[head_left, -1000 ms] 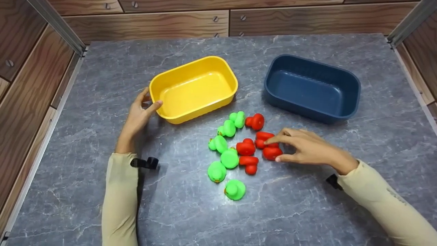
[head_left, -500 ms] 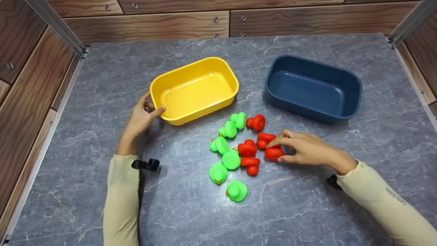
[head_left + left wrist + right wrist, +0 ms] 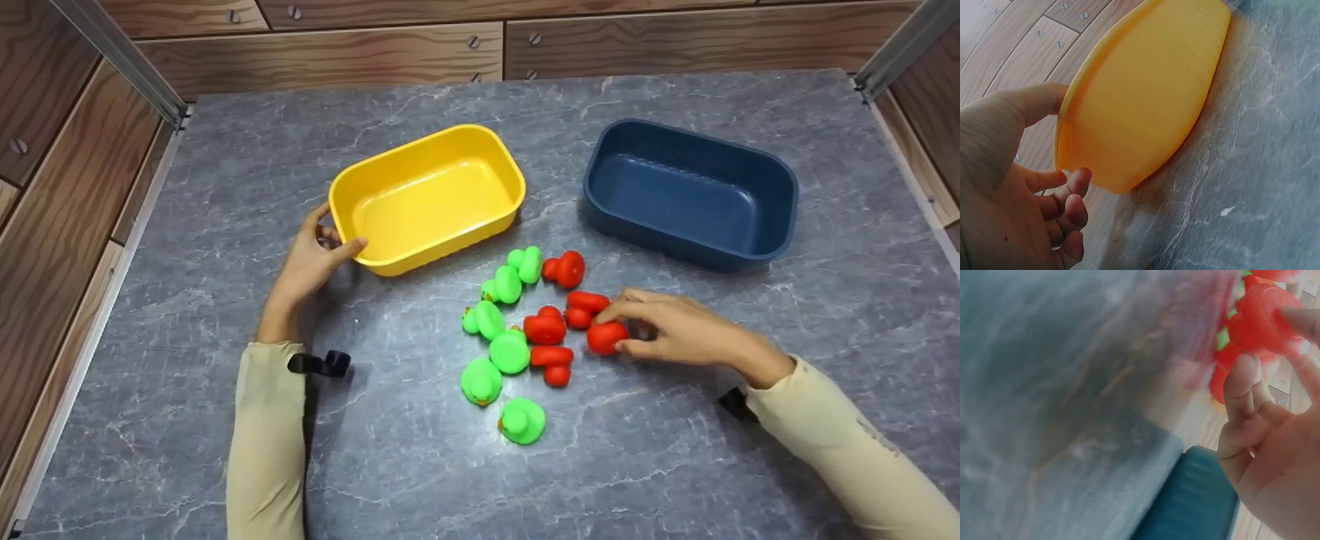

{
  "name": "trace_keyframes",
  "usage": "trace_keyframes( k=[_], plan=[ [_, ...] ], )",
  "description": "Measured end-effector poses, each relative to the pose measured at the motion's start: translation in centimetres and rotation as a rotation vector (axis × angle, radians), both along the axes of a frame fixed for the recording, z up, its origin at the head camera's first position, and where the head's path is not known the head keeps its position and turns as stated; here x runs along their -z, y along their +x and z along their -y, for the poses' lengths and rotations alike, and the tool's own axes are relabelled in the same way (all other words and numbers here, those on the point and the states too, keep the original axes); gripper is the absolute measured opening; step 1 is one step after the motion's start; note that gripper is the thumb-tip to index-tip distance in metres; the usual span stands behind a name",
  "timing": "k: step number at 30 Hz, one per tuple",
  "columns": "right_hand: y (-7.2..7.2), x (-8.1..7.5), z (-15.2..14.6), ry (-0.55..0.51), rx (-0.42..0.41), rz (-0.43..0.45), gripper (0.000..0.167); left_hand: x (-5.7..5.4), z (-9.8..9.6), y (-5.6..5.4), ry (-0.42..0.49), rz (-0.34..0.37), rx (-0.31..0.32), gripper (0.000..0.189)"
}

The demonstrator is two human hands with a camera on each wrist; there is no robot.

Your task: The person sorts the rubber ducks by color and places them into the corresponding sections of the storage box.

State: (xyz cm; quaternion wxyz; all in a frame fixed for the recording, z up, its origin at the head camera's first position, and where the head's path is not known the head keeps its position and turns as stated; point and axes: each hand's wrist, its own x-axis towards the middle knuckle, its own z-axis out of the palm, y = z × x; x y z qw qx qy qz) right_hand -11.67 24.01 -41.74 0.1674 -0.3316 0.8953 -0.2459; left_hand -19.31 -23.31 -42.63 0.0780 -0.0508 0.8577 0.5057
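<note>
My right hand (image 3: 679, 326) pinches a red rubber duck (image 3: 606, 339) between thumb and fingers, low over the table; the right wrist view shows this red duck (image 3: 1266, 320) too. Several other red ducks (image 3: 545, 326) lie just left of that hand, most tipped over. Beside them, several green rubber ducks (image 3: 510, 351) form a loose line, some upright and some on their sides. My left hand (image 3: 311, 259) grips the left end of a yellow bin (image 3: 435, 251), thumb over the rim and fingers outside. In the left wrist view, the fingers (image 3: 1075, 211) curl near the bin's wall (image 3: 1140, 101).
A dark blue bin (image 3: 675, 244) stands at the back right, with nothing inside. The grey marbled tabletop (image 3: 420, 472) is bordered by wood-patterned panels (image 3: 322, 52) at the back and sides.
The right hand has closed on the red duck and turned it slightly, shifting it a little right. The left hand stays at the yellow bin; the other ducks lie as before.
</note>
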Motion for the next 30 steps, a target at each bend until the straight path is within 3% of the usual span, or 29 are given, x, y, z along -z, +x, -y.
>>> trace_keyframes(
  k=[8,15,19,22,27,30],
  plan=[
    [-0.2,-1.8,0.7,-0.339,-0.011,0.012,0.028,0.0,0.4,0.3,0.016,-0.028,0.009,0.088],
    [-1.3,-3.4,2.9,-0.519,0.054,0.000,0.033,0.1,0.6,0.4,0.016,-0.031,0.009,0.087],
    [-2.8,-4.6,5.1,-0.624,0.144,0.117,0.033,0.0,0.5,0.3,0.019,-0.026,0.012,0.087],
    [-4.1,-5.5,6.9,-0.679,0.204,0.212,0.033,-0.4,0.3,0.4,0.025,-0.008,0.019,0.087],
    [-5.7,-6.5,9.1,-0.698,0.234,0.234,0.032,-2.2,-0.7,1.1,0.023,0.020,0.033,0.084],
    [-6.8,-6.7,10.4,-0.704,0.234,0.230,0.033,-2.6,-0.9,1.3,0.029,0.018,0.031,0.083]
  ],
)
